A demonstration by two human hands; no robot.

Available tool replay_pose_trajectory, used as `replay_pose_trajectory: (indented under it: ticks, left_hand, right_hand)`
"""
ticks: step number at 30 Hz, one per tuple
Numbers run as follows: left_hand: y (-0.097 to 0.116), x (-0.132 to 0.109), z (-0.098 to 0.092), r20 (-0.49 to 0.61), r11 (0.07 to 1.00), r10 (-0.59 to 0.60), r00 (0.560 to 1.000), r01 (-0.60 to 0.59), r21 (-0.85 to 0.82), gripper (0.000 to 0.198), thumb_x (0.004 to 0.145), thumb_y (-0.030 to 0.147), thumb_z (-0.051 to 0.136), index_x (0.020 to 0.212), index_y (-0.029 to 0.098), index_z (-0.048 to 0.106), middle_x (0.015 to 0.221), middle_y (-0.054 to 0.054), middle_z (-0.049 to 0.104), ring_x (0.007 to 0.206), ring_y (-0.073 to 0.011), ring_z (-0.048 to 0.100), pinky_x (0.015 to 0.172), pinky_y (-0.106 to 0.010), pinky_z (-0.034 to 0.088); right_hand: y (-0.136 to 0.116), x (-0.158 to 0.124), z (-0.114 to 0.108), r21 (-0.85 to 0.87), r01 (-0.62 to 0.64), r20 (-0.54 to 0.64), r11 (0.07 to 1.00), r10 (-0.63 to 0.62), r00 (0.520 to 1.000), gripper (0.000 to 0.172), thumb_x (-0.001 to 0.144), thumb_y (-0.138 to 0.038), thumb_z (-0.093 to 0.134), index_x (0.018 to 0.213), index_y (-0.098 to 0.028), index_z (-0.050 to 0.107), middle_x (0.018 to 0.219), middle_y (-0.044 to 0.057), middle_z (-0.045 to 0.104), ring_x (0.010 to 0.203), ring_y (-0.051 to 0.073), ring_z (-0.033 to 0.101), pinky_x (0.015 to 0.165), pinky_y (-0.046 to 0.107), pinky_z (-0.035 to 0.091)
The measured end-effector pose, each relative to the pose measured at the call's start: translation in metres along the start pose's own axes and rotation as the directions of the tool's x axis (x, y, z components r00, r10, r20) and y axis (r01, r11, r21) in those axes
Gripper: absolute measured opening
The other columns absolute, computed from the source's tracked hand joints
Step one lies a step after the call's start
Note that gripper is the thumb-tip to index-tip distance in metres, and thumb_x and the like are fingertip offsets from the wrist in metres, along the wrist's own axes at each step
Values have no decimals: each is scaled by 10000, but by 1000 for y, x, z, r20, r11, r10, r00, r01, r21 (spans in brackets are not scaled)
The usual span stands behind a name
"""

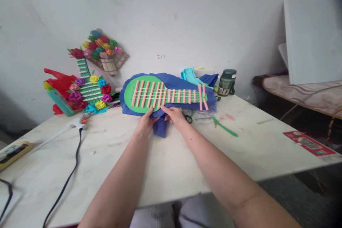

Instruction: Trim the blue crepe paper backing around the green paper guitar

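A green craft pipa [149, 106], shaped like a lute with pink bars and white strings, lies sideways on dark blue paper [173, 78] that spreads out past its outline. Both hands grip its near edge around the middle. My left hand [147, 121] pinches the rim below the round body, thumb on top. Close by, my right hand [175, 114] pinches the edge where the body narrows, its thumb on the front. A flap of the blue paper [159, 130] hangs down between the hands. Fingers behind the paper are hidden.
Black-handled scissors [188, 118] and green scraps [227, 129] lie right of my hands. A glue gun [79, 123] with a black cord rests left. Behind stand a flower-decorated craft instrument [91, 91], a teal bottle [61, 102] and a dark flask [227, 82]. A power strip [14, 153] sits far left.
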State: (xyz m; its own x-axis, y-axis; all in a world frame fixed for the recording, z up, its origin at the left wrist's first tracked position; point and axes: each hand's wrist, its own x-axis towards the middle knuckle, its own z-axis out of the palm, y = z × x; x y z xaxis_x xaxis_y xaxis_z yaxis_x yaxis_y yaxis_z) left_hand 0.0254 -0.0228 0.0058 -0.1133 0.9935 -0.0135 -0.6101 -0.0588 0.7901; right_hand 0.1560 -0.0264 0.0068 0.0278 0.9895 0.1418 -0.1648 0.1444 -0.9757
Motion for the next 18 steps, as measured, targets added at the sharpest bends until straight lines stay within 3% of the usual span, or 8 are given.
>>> replay_pose_trajectory:
  ticks: [3,6,7,10,15,16,18]
  left_hand:
    - [6,6,-8,-57,999,-1,998,-2,-49,237,801,126,608,1034,158,636,773,-32,701,550,-121,637,467,-199,531]
    - [11,13,-18,-121,997,23,992,-32,-74,197,801,145,612,995,164,639,756,-23,698,542,-120,635,485,-205,530]
    - [13,15,-22,-136,995,39,990,-50,-81,187,800,145,611,983,169,640,759,-21,699,561,-125,642,504,-212,534]
    - [18,22,-32,-170,990,80,982,-98,-100,158,801,143,600,948,177,644,769,-21,700,626,-144,659,582,-253,550]
    - [23,29,-45,-170,985,122,978,-141,-104,190,798,132,586,959,208,653,870,-19,710,782,-175,673,648,-293,552]
    - [23,29,-47,-166,984,131,977,-149,-99,200,798,136,588,969,215,654,901,-20,710,821,-182,672,649,-292,551]
    - [24,30,-48,-167,984,146,975,-161,-80,214,792,143,600,985,220,653,960,-26,706,891,-197,663,647,-291,550]
  right_hand:
    - [-4,-2,-6,-52,-60,71,997,63,995,336,699,-453,672,630,-126,646,562,43,648,331,57,456,286,177,186]
    - [-8,3,-16,65,-113,-125,991,121,985,321,772,-412,592,630,-124,599,452,14,580,300,54,425,286,166,194]
    - [-9,7,-20,129,-92,-245,987,121,962,290,789,-383,567,637,-136,573,428,-10,548,297,55,415,286,165,203]
    - [-12,18,-37,246,70,-555,967,81,828,208,791,-380,544,783,-172,546,545,-42,576,369,67,464,302,165,279]
    - [-11,35,-75,136,153,-748,979,0,664,316,723,-468,581,846,-177,582,858,26,653,765,133,613,505,193,446]
    - [-10,37,-82,102,171,-748,980,-37,662,334,711,-479,589,853,-176,593,908,34,659,837,150,612,573,213,468]
    - [-10,40,-92,99,179,-680,979,-65,730,361,712,-498,577,838,-163,617,925,54,672,892,176,612,681,267,485]
